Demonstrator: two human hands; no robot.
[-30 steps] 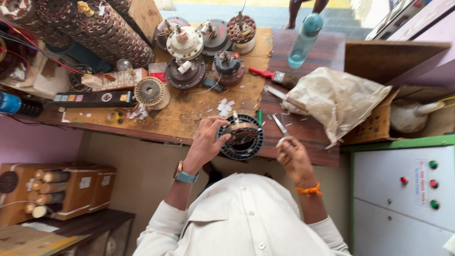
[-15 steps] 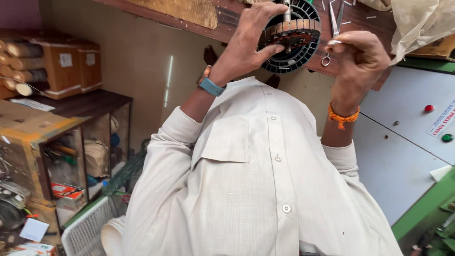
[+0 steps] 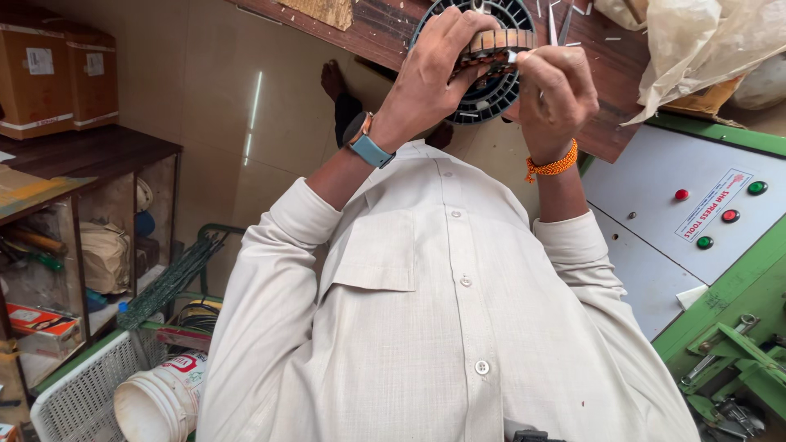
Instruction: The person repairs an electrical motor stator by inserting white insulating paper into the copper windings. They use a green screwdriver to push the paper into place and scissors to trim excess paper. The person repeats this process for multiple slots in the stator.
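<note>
Black slotted stator (image 3: 483, 90) held at the bench (image 3: 385, 29) edge. Left hand (image 3: 434, 69) grips its rim; right hand (image 3: 553, 90), closed, pinches a thin strip at a slot. Judged step: slot insertion, needing steady alignment.

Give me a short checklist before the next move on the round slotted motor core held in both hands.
1. Left hand grips the motor core: ok.
2. Right hand touches the core's rim: ok.
3. Thin pale strip pinched at the right fingertips: ok, but its material cannot be told.
4. Core held near the wooden bench edge: ok.
5. Slots on the core's far side: cannot tell, hidden by the hands.
</note>
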